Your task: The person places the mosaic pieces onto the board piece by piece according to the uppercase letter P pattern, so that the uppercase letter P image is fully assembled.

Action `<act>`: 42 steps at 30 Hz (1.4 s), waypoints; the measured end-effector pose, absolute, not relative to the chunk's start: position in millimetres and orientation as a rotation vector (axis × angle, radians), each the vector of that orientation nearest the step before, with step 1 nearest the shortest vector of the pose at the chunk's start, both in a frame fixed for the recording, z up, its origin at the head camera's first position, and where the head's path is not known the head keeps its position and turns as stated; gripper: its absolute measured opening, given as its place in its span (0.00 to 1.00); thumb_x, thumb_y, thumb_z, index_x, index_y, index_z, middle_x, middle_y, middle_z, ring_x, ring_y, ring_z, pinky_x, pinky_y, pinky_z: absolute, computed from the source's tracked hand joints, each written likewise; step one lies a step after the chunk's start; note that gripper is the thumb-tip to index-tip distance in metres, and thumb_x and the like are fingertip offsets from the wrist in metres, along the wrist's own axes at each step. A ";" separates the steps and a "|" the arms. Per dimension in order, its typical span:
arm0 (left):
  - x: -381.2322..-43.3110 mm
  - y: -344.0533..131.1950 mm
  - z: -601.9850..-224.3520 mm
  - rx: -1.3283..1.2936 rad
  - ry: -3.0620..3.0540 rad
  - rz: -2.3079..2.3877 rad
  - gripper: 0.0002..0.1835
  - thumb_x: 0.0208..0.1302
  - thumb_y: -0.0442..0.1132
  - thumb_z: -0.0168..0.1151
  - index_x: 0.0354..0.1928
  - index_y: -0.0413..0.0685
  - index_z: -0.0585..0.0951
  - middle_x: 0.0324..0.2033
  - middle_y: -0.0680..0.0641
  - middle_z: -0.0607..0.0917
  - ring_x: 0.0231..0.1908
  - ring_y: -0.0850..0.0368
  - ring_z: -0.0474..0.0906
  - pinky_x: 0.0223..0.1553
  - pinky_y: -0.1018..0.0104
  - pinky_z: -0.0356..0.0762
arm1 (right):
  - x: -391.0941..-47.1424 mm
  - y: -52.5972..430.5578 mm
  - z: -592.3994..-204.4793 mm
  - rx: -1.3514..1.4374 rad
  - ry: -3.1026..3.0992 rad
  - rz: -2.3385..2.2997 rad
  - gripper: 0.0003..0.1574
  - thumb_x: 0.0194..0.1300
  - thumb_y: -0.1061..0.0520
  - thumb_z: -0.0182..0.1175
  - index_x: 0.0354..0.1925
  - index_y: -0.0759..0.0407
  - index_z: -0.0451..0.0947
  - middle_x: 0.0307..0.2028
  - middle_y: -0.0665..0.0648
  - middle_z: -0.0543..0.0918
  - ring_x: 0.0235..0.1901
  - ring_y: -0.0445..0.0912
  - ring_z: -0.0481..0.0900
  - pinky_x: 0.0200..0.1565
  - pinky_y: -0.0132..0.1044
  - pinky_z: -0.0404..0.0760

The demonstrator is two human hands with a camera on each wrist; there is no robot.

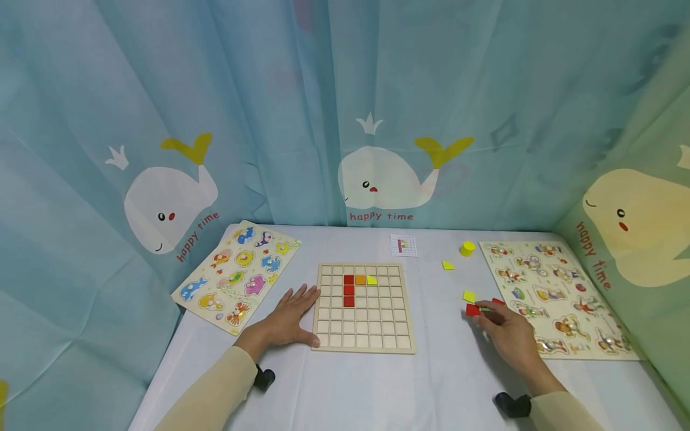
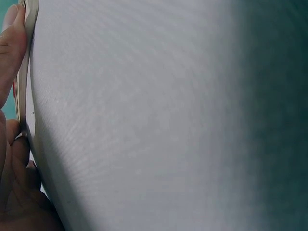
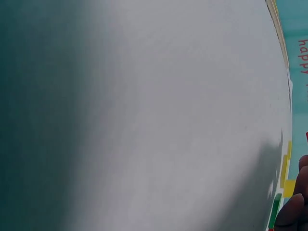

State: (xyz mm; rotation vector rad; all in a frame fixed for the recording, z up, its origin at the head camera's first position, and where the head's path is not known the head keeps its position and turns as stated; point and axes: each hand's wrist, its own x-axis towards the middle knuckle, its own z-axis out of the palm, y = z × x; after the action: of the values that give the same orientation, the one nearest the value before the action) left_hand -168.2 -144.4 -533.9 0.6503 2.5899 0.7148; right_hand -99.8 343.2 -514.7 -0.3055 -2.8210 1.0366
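A wooden grid board [image 1: 411, 311] lies flat in the middle of the table. Set in its cells are several red square tiles [image 1: 349, 290], an orange tile [image 1: 360, 279] and a yellow tile [image 1: 372, 279] with one cut corner. My left hand [image 1: 286, 317] rests at the board's left edge, fingers spread, thumb by the lower left corner. Over on the right, my right hand [image 1: 509, 335] pinches a red square tile [image 1: 472, 309] at its fingertips. A yellow square tile [image 1: 469, 296] lies just beyond them, and a green piece [image 3: 275, 211] shows beside the fingers in the right wrist view.
A small printed pattern card [image 1: 403, 245] lies behind the board. Further right are a yellow quarter-round piece [image 1: 448, 265] and a yellow cylinder [image 1: 467, 248]. Picture puzzle boards stand on both sides, sea animals [image 1: 237, 275] left, figures [image 1: 560, 299] right. A whale-print curtain [image 1: 302, 120] closes off the back.
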 end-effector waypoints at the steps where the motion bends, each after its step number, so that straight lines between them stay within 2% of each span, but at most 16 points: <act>1: -168.3 -144.5 -533.8 0.646 2.589 0.710 0.67 0.50 0.64 0.81 0.86 0.55 0.52 0.85 0.52 0.50 0.85 0.52 0.36 0.86 0.50 0.29 | -100.3 342.1 -514.3 -0.297 -2.817 1.046 0.22 0.69 0.60 0.69 0.60 0.62 0.83 0.48 0.71 0.89 0.34 0.45 0.82 0.25 0.29 0.78; 11: -168.2 -143.6 -531.9 0.646 2.585 0.733 0.66 0.51 0.62 0.81 0.85 0.52 0.53 0.85 0.50 0.51 0.85 0.49 0.37 0.86 0.48 0.29 | -113.8 329.1 -518.0 -0.202 -2.744 1.098 0.21 0.68 0.62 0.70 0.58 0.60 0.84 0.48 0.66 0.90 0.35 0.33 0.77 0.30 0.25 0.78; 20: -168.5 -144.0 -532.1 0.647 2.588 0.723 0.67 0.51 0.63 0.81 0.86 0.53 0.52 0.85 0.49 0.51 0.85 0.49 0.37 0.85 0.48 0.29 | -124.2 309.5 -515.8 -0.202 -2.749 1.166 0.22 0.70 0.63 0.69 0.61 0.60 0.84 0.51 0.66 0.89 0.45 0.52 0.81 0.34 0.22 0.80; 29: -169.6 -143.1 -531.7 0.636 2.586 0.708 0.67 0.50 0.64 0.81 0.86 0.54 0.52 0.85 0.51 0.51 0.85 0.50 0.36 0.86 0.48 0.29 | -133.1 291.7 -509.1 -0.142 -2.737 1.187 0.21 0.71 0.62 0.67 0.61 0.60 0.84 0.51 0.64 0.89 0.47 0.53 0.83 0.39 0.16 0.78; 35: -169.4 -143.9 -532.2 0.621 2.595 0.708 0.67 0.50 0.64 0.81 0.86 0.57 0.52 0.85 0.54 0.50 0.85 0.53 0.36 0.85 0.50 0.28 | -140.0 274.6 -502.9 -0.132 -2.744 1.221 0.21 0.72 0.61 0.67 0.62 0.60 0.83 0.52 0.64 0.89 0.49 0.55 0.84 0.43 0.16 0.75; 42: -169.4 -144.0 -532.3 0.634 2.594 0.716 0.66 0.50 0.64 0.81 0.86 0.56 0.52 0.85 0.54 0.50 0.85 0.53 0.36 0.85 0.50 0.28 | -145.5 257.0 -502.1 -0.152 -2.734 1.284 0.22 0.72 0.62 0.67 0.62 0.60 0.83 0.52 0.64 0.88 0.50 0.55 0.83 0.43 0.16 0.76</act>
State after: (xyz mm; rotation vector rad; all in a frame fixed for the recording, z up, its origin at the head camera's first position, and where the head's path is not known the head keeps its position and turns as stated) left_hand -169.4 -144.0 -532.3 0.6337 2.5944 0.7155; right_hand -145.5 257.0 -502.1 -0.1519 -2.7343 1.2839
